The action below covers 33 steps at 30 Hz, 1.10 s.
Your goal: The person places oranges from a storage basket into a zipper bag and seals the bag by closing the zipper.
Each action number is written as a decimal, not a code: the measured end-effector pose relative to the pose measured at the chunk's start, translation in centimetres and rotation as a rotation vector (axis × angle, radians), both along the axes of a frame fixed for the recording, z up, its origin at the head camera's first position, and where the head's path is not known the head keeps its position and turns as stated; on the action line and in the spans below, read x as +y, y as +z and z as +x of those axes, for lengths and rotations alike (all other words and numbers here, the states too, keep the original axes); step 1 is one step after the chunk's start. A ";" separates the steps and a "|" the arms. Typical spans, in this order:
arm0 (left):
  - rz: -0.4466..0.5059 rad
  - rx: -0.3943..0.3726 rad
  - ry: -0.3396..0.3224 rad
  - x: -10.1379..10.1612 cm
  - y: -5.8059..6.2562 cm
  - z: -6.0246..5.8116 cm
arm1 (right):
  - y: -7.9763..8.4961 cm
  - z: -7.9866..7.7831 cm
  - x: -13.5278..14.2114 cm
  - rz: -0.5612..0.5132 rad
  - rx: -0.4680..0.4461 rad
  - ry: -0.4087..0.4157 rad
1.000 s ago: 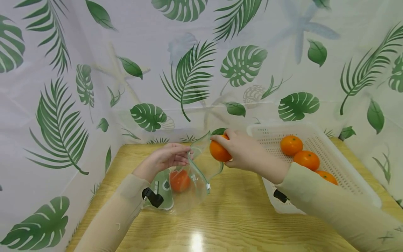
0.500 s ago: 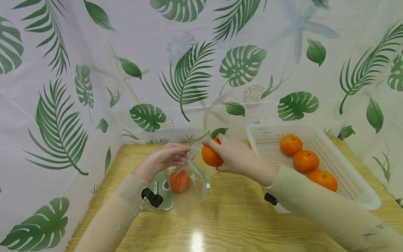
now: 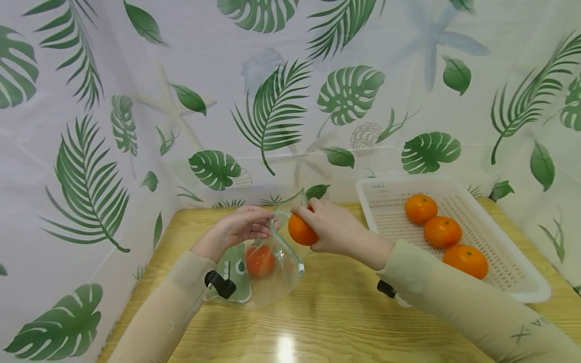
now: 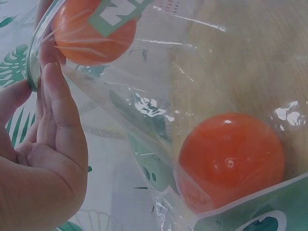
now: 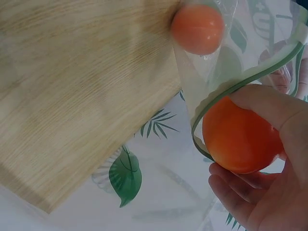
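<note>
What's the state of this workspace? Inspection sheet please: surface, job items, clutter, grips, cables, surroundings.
Surface: wooden table, light glare toward the near edge.
Bag: clear film with green print and zip edge, mouth open; one inner fruit in it.
Held fruit: orange, at the bag's mouth.
Basket: white, perforated, on the right of the table; three loose fruits in view inside.
Clutter: nothing seen.
Left grip: pinches the bag's edge.
Right grip: holds the fruit at the mouth.
Cables: nothing seen.
Surroundings: white cloth with green leaf print, behind and at both sides.
</note>
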<state>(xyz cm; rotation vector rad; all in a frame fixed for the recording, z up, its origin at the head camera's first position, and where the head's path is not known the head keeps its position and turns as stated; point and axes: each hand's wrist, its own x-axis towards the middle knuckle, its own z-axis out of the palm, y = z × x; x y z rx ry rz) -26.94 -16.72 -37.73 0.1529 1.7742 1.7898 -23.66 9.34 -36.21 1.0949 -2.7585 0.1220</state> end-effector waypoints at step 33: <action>0.011 0.001 0.023 -0.7 0.0 0.0 | -0.8 -0.3 -1.1 0.007 0.044 0.053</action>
